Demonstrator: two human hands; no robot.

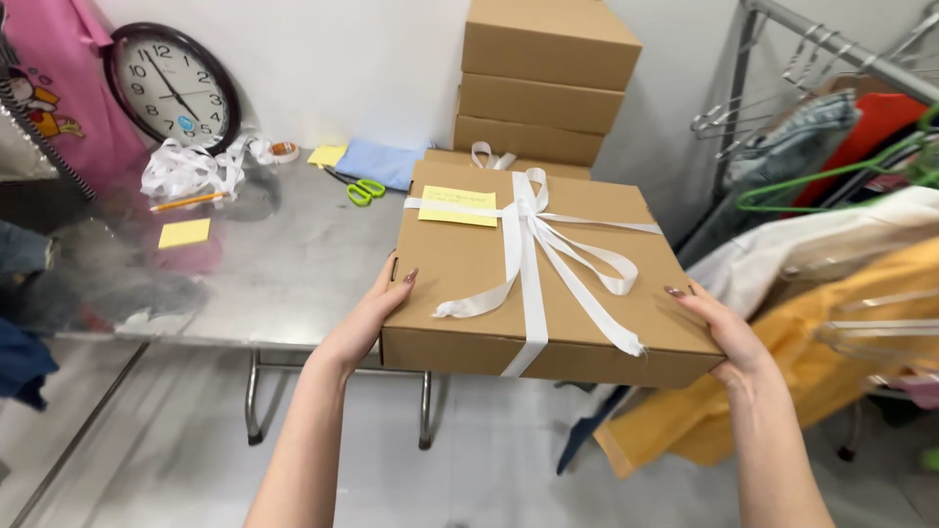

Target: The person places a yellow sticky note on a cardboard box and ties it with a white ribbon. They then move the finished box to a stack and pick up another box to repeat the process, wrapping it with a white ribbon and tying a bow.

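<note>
A steel table (pixel 284 264) stretches ahead of me, its near edge just under the box I carry. On its far left, a round wall clock (pixel 172 86) leans against the white wall, with a tangle of white ribbon (pixel 191 168) and a pencil (pixel 186 201) in front of it. A yellow sticky pad (pixel 184 233) lies nearer, and green scissors (pixel 366 191) rest beside a folded blue cloth (pixel 386 161). At the far side stands a stack of three plain cardboard boxes (pixel 543 83), with another ribboned box just in front of it. To the right, a clothes rail (pixel 831 49) holds hangers and garments, close beside my right arm.

I hold a flat cardboard box (pixel 469 284), tied with a white ribbon bow (pixel 533 230) and bearing a yellow note (pixel 458 206), over the table's near edge. My left hand (pixel 372 318) presses flat against its left side, thumb on top. My right hand (pixel 719 328) clasps the right side likewise, fingers hidden underneath.
</note>
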